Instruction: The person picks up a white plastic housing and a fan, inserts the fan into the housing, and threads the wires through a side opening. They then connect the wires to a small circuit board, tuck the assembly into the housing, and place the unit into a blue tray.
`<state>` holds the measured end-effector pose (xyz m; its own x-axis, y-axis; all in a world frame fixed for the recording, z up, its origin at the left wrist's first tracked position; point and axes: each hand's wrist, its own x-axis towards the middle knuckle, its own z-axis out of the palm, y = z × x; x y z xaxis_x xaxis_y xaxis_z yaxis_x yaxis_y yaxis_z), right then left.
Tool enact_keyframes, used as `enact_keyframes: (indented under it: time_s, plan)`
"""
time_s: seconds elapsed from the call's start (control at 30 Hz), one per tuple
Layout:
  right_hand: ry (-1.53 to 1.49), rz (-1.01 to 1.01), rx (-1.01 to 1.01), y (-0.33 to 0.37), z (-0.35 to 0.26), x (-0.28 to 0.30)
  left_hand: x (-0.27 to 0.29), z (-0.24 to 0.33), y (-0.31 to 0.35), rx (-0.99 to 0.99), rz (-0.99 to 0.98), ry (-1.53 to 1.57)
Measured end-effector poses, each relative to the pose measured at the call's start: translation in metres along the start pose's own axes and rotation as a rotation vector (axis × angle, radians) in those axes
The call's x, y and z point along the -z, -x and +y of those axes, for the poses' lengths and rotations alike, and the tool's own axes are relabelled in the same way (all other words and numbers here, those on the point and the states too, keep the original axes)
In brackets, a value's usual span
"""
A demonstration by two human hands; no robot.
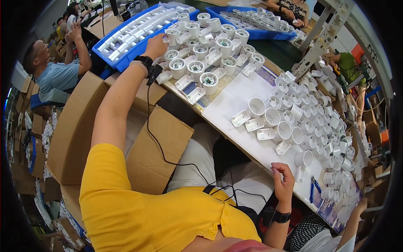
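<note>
At the far left of the table, my left hand (156, 46) has its fingers closed at the end of a white cylindrical housing (172, 35); part of the grip is hidden. Around it stand several similar housings with green circuit boards inside, such as the one at the near edge (209, 80), each with a flat side arm. My right hand (284, 179) hovers by the near table edge, fingers loosely bent and holding nothing visible. Nearest to it are an empty white cup-shaped housing (303, 158) and blue-handled pliers (314, 187).
Blue trays (121, 63) of white parts stand at the back. Many empty white housings (289, 113) crowd the right of the white tabletop (226, 105). An open cardboard box (75, 130) sits at my left. A black cable (153, 138) hangs from my left wrist. Other people work nearby.
</note>
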<state>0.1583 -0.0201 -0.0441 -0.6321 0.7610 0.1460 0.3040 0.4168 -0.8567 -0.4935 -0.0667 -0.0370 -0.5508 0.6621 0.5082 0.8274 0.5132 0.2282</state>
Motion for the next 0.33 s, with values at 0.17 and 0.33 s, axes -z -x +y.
enact_keyframes:
  time_s: [0.17, 0.33]
  plan:
    - [0.005, -0.001, -0.002, 0.008, -0.003, 0.0, 0.001, 0.01, -0.004, 0.115, -0.064, -0.052]
    - [0.065, 0.045, -0.049, 0.031, -0.003, 0.012, -0.008, 0.015, -0.007, 0.0, 0.064, -0.049]
